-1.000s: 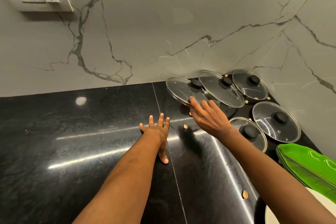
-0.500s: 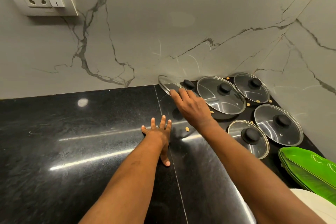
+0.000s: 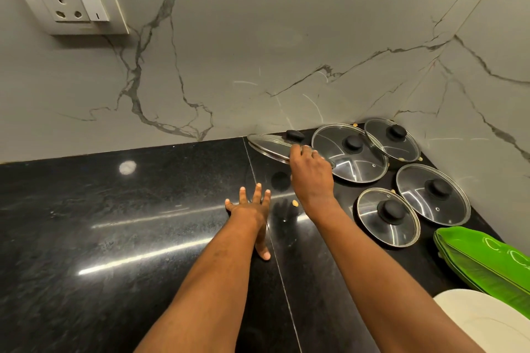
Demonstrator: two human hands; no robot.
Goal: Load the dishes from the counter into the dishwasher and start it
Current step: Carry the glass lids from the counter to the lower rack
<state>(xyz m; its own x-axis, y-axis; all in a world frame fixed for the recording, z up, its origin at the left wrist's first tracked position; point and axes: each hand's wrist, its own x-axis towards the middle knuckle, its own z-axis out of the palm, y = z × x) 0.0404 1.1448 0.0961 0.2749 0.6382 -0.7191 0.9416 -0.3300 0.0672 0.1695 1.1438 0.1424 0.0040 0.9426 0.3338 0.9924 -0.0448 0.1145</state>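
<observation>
Several glass pot lids with black knobs lie in the back right corner of the black counter [image 3: 114, 238]. My right hand [image 3: 311, 175] grips the rim of the leftmost glass lid [image 3: 268, 145], which is tilted up off the counter near the wall. Beside it to the right lies a larger lid [image 3: 350, 152], with another lid [image 3: 391, 139] behind it in the corner. Two more lids [image 3: 433, 193] [image 3: 388, 216] sit nearer to me. My left hand [image 3: 252, 209] rests flat on the counter, fingers spread, holding nothing.
A green leaf-shaped plate [image 3: 484, 264] and a white plate [image 3: 484, 321] sit at the right edge. A wall socket [image 3: 73, 3] is on the marble backsplash at upper left. Small crumbs [image 3: 294, 203] lie on the counter near my right wrist.
My right hand slid left along the leftmost lid to its rim and closed on it; the lid now tilts flatter, nearer the wall. The left hand stayed put.
</observation>
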